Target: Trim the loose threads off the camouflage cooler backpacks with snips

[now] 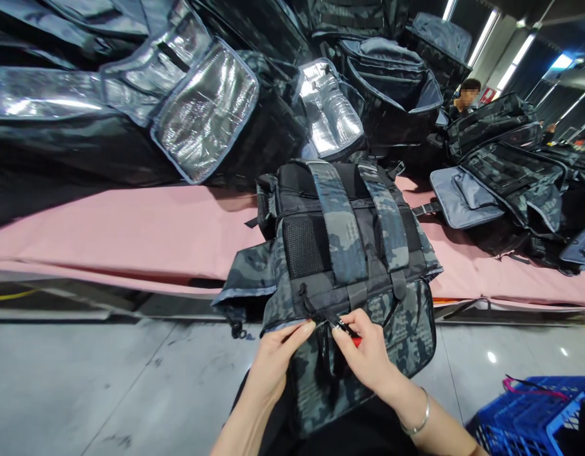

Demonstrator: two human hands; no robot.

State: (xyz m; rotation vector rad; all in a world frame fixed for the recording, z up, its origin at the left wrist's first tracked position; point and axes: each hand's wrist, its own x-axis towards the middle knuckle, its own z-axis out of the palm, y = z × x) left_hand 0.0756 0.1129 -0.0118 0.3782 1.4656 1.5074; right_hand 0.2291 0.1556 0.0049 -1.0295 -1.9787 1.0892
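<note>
A camouflage backpack (349,253) lies on the pink-covered table, its two shoulder straps facing up. Its lower part hangs over the table's front edge towards my lap. My left hand (278,354) pinches the edge of the backpack by the lower seam, next to dangling black webbing. Close beside it, my right hand (366,348) is closed around a small black-and-red tool (354,337), mostly covered by the fingers. Its tip is at the same seam, and I cannot make out its exact kind. A camouflage side flap (249,275) sticks out to the left.
Bags with silver linings (207,111) are piled along the back of the pink table (131,234). More camouflage bags (515,183) lie to the right. A blue plastic crate (525,415) stands on the floor at lower right. Another person (465,98) is in the background.
</note>
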